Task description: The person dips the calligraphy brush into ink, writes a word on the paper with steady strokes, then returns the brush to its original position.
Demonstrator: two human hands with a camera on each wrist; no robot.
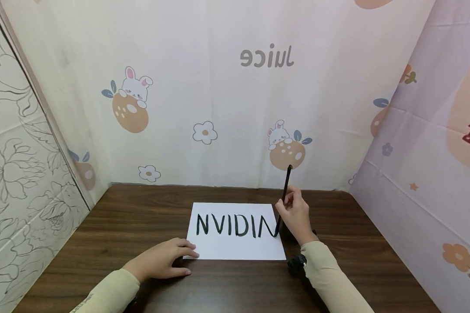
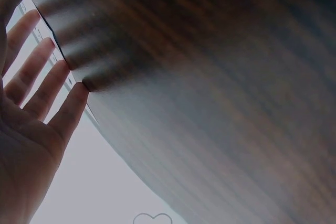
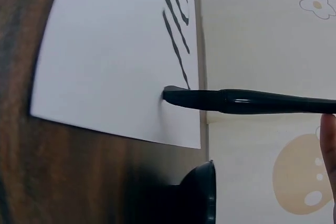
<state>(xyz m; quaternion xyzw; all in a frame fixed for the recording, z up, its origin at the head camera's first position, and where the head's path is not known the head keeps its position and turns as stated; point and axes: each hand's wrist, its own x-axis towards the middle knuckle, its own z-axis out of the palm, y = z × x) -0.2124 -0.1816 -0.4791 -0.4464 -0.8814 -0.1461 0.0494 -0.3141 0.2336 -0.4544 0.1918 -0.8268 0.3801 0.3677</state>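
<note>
A white sheet of paper point(image 1: 235, 250) lies on the table, with black brushed letters point(image 1: 240, 225) running across its upper half. They read "NVIDI", followed by strokes at the right end. My right hand point(image 1: 296, 213) grips a black writing brush point(image 1: 287, 182), held nearly upright. In the right wrist view, the dark bristles point(image 3: 176, 96) meet the paper near its right edge, at the foot of the last stroke. My left hand point(image 1: 162, 258) rests at the sheet's lower left corner, fingers spread and fairly straight, fingertips on the paper's edge. Its palm shows in the left wrist view.
A black round-rimmed container point(image 3: 197, 198) stands beside the sheet's right edge, mostly hidden by my right hand in the head view. The dark wooden table point(image 1: 141, 208) ends at a printed curtain point(image 1: 172, 87) behind; another hanging cloth point(image 1: 423, 152) borders the right side.
</note>
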